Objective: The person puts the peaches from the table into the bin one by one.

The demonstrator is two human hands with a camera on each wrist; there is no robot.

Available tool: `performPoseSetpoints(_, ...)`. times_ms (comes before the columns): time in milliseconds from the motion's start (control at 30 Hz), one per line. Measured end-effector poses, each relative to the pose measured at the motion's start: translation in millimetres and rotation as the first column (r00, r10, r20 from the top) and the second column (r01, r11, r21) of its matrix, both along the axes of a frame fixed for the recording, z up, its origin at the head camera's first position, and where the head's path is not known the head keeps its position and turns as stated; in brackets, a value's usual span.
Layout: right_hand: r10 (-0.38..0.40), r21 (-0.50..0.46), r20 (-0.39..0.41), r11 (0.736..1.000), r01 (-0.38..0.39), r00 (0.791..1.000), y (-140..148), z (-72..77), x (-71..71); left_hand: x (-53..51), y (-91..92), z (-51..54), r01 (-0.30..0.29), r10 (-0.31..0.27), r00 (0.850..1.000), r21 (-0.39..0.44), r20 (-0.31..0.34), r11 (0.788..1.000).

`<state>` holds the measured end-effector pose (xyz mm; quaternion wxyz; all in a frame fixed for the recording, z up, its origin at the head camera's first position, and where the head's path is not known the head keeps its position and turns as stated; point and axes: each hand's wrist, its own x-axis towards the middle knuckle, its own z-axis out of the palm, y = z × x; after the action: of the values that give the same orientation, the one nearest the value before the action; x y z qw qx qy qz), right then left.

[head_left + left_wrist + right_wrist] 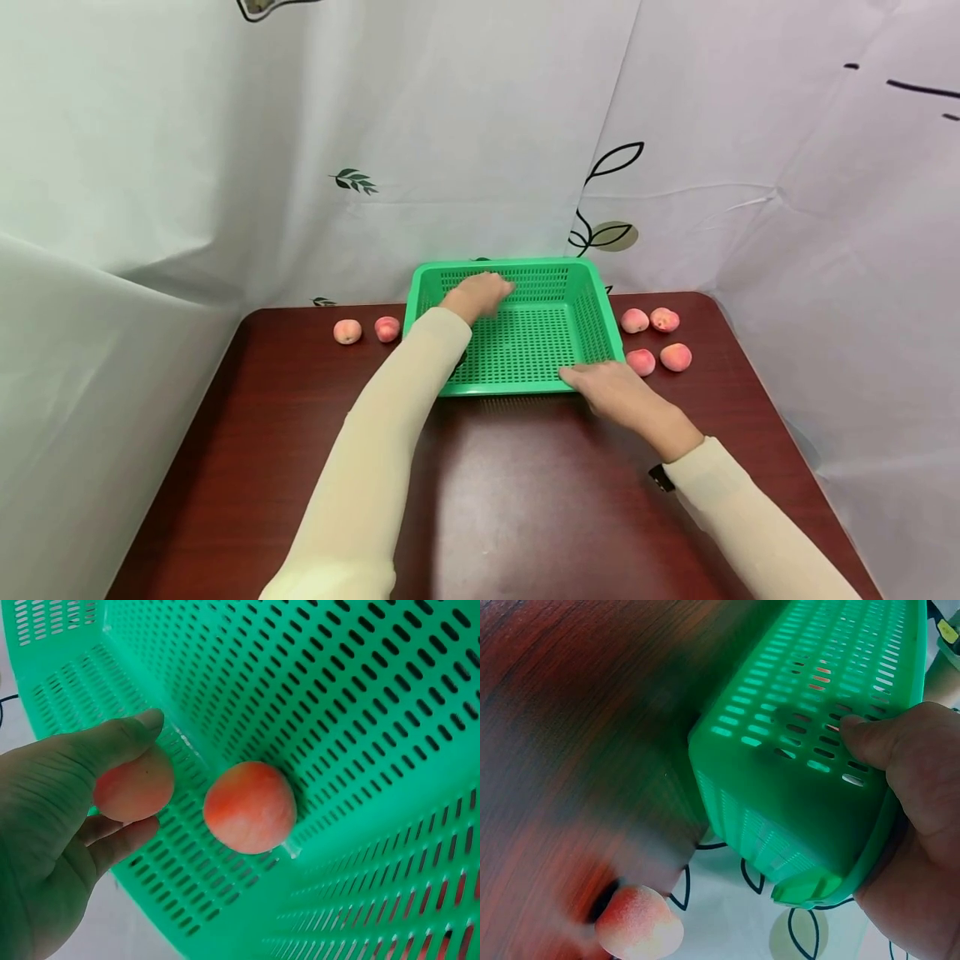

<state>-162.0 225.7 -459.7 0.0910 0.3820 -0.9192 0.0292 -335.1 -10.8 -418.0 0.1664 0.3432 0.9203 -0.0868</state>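
Observation:
Inside the green basket (517,388), my left hand (480,296) is over the left part. The left wrist view shows the left hand (67,810) holding a peach (139,787) between thumb and fingers, with a second peach (250,807) beside it, apart from it, in the basket (360,742). Both are hidden in the head view by the left hand and sleeve. My right hand (615,387) grips the basket's near right corner; in the right wrist view the right hand (922,817) has its thumb against the wall of the basket (780,802).
Left of the basket, two peaches (347,332) (387,329) lie on the dark red table (285,467). Several more, including one peach (676,357), sit right of it. A peach (637,922) shows low in the right wrist view. White patterned sheeting (465,125) stands behind and at the sides.

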Motion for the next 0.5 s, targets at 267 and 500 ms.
performPoseSetpoints(267,0.001,-0.007,-0.004,1.0,-0.001,1.0,-0.1,-1.1,0.6,-1.2,-0.2,-14.3,-0.038,0.038,0.996,0.008,0.079,0.999)
performPoseSetpoints(500,-0.007,0.002,0.003,1.0,0.007,1.0,-0.2,0.1,1.1,-3.8,2.7,-23.9,-0.061,0.061,0.993,-0.012,0.104,0.998)
